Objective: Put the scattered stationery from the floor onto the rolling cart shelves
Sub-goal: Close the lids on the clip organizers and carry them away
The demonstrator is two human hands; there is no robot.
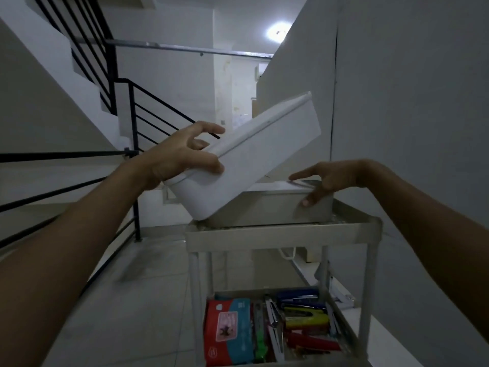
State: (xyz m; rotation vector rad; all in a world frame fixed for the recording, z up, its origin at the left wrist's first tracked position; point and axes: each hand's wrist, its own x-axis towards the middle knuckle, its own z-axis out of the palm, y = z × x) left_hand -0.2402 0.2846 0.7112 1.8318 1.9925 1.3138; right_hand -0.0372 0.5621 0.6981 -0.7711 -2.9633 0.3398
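- Head view, centre of the frame: my left hand (185, 154) clasps the lower-left end of a white lidded box (264, 154), thumb on the near face and fingers curled over the lid edge.
- The box is tilted, with its high end toward the upper right. Its low corner sits at the left rim of the rolling cart (280, 238), and its underside leans on a grey box (264, 207) on the top shelf.
- My right hand (325, 178) lies flat-fingered on the grey box, thumb on its front face, gripping nothing.
- I judge the step to be stacking the white box on the grey one. I should brace with the right hand, lift the low end and level it, then slide the right hand clear before lowering.
- The risk I see is the low corner slipping off the rim.
- At the bottom of the frame, the lower shelf holds a red-and-blue packet (229, 332) and staplers (304, 319).
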